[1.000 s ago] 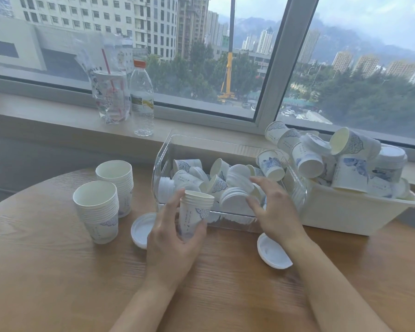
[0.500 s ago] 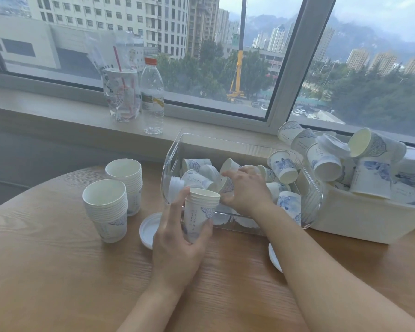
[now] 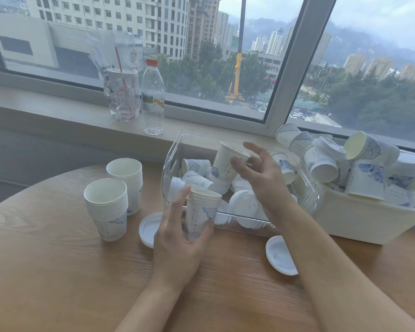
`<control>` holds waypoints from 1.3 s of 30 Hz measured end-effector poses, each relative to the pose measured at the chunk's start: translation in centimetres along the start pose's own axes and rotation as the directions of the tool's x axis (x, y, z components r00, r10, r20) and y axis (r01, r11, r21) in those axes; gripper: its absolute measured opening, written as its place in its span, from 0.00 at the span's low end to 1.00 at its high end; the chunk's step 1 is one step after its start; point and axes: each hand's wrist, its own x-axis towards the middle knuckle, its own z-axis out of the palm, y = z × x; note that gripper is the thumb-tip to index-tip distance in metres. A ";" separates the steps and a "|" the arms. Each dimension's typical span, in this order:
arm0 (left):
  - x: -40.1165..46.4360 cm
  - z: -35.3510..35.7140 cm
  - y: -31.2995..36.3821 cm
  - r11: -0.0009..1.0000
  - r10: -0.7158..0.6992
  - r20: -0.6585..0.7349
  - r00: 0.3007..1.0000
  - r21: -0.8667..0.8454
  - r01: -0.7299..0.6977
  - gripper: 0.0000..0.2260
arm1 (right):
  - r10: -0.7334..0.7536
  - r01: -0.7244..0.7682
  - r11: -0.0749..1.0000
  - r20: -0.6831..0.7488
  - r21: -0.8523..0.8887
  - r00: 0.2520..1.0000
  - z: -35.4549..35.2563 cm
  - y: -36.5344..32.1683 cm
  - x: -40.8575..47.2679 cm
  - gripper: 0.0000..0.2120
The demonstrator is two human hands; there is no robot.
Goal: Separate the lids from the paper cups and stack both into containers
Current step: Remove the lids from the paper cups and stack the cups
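The right hand is covering part of the single cup it is gripping above the clear bin, so the cup's far side is not showing. The left hand is hiding the base of the small cup stack just in front of that bin. Right of the bin, the white tub is running off the picture's edge. Lids inside the bin are overlapping and blurring through its wall, so their count is staying unclear.

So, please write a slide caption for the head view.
Left hand holds a cup stack; right hand lifts one paper cup from the clear bin.
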 end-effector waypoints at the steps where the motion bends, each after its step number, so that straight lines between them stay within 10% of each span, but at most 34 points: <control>1: 0.0 0.0 0.1 1.000 -0.002 0.005 1.000 -0.004 0.002 0.36 | 0.018 -0.020 0.998 0.033 0.052 0.999 0.1 -0.2 -0.3 0.26; 27: 0.1 0.0 -0.7 0.999 -0.016 -0.019 1.000 -0.033 0.016 0.34 | 0.129 -0.046 0.966 0.321 -0.253 0.938 1.8 1.1 -2.1 0.21; 31: 0.5 -0.3 -0.7 0.999 -0.004 -0.107 0.994 0.046 0.009 0.35 | -0.025 0.122 0.853 0.193 -0.508 0.981 2.3 2.3 1.6 0.18; 39: 0.9 -0.6 -1.1 0.997 0.018 -0.144 0.989 0.076 -0.007 0.35 | 0.117 0.127 0.663 0.269 -0.738 0.956 4.6 4.0 5.0 0.27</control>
